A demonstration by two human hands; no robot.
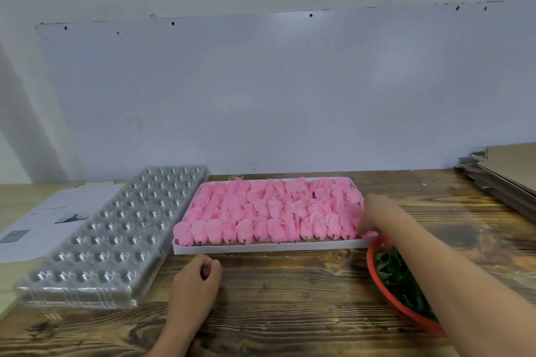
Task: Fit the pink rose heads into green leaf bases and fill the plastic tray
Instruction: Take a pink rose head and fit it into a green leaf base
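A dark-grained wooden bench (pixel 290 298) stands against a pale grey wall (pixel 261 90). White printed paper sheets (pixel 49 217) lie at its far left; flattened brown cardboard sheets (pixel 504 171) are stacked far right.

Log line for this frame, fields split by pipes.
stage: picking first rose | right hand: at box right end, grip unclear | left hand: curled, idle on table | tray: unfilled | leaves: in bowl

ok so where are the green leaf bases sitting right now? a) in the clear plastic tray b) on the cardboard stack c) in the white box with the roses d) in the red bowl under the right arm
d: the green leaf bases lie heaped in the red bowl at the right, partly under the right forearm, while the clear plastic tray holds none.
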